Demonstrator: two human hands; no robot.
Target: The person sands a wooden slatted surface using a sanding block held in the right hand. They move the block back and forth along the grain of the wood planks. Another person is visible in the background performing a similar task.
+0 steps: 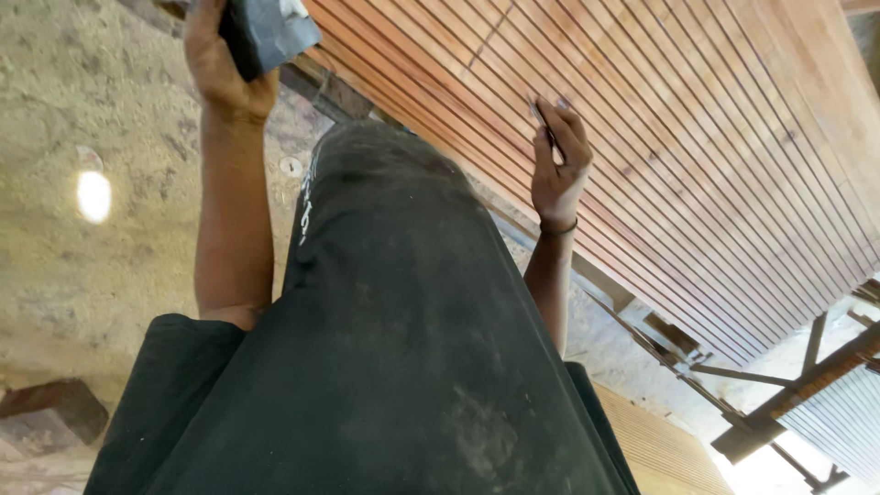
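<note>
1. Left hand (pixel 223 69): raised at the top edge of the view, fingers clenched round a dark grey block-shaped tool (pixel 268 32). The tool's upper part is cut off by the top edge; what kind of tool it is cannot be told.
2. Right hand (pixel 559 165): raised against the grooved wooden slat panel (pixel 697 156), fingers (pixel 573 124) pinched on a thin dark pencil-like stick (pixel 546 128) whose tip touches the slats. A dark band sits on the wrist.
3. Grooved wooden slat panel: reddish-brown, narrow parallel slats running from the upper left to the lower right. Its lower edge runs diagonally behind the right forearm. The stretch to the right of the right hand is bare slatting.
4. Black garment (pixel 394 348): dusty cloth filling the middle and bottom of the view, between the two forearms.
5. Rough plaster surface (pixel 110 266): on the left, with one bright round light (pixel 93 195) near the left edge.
6. Dark metal framing (pixel 788 385): beams below the panel's lower right corner, well apart from both hands.
7. Second slatted panel (pixel 655 445): paler, at the bottom edge under the framing.
</note>
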